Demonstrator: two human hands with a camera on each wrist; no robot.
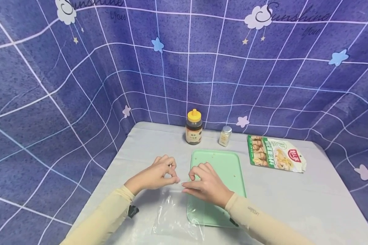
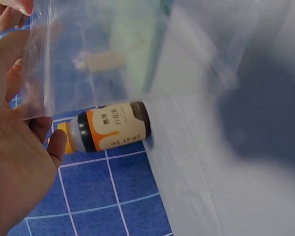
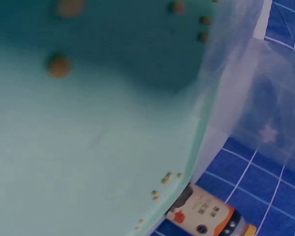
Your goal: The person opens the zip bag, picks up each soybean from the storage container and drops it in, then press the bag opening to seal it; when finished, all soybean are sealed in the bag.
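Note:
A clear zip bag (image 1: pixel 178 214) hangs from the hands, partly in front of the green tray (image 1: pixel 224 163). My left hand (image 1: pixel 154 175) pinches its top edge with thumb and fingers; in the left wrist view the hand (image 2: pixel 19 162) is beside the bag's zip strip (image 2: pixel 48 64). My right hand (image 1: pixel 207 183), over the tray, pinches the same edge close to the left fingertips, its other fingers bent. Small tan bits lie on the tray (image 3: pixel 64 147) in the right wrist view, where the right hand does not show.
A dark bottle with a yellow cap (image 1: pixel 194 127) and a small silver-lidded jar (image 1: pixel 225 136) stand behind the tray. A green and white food packet (image 1: pixel 276 153) lies at the right on the pale cloth (image 1: pixel 282 200). Behind the table hangs a blue gridded curtain (image 1: pixel 202 68).

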